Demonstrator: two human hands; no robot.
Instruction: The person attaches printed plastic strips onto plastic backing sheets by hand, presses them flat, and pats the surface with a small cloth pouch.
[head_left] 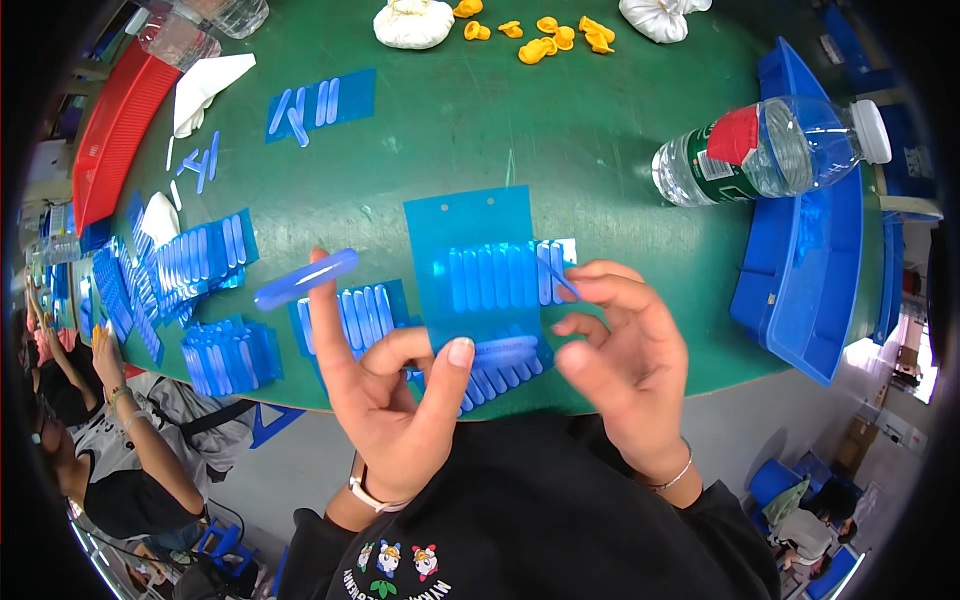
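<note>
My left hand carries a rounded blue strip across its outstretched index finger. Its middle finger is bent, and its thumb tip touches the end of another blue strip by the lower edge of a translucent blue sheet. That sheet bears a row of light-blue strips and two punched holes. At the row's right end, my right hand pinches a thin blue strip, seen nearly edge-on, between finger and thumb. Beneath both hands lie more sheets with strips, partly hidden.
Stacked strip sheets and loose strips lie left, near a red tray. A smaller sheet lies farther back. Yellow rubbery pieces and white bags stand behind. Right are a bottle and blue bin. A person sits left.
</note>
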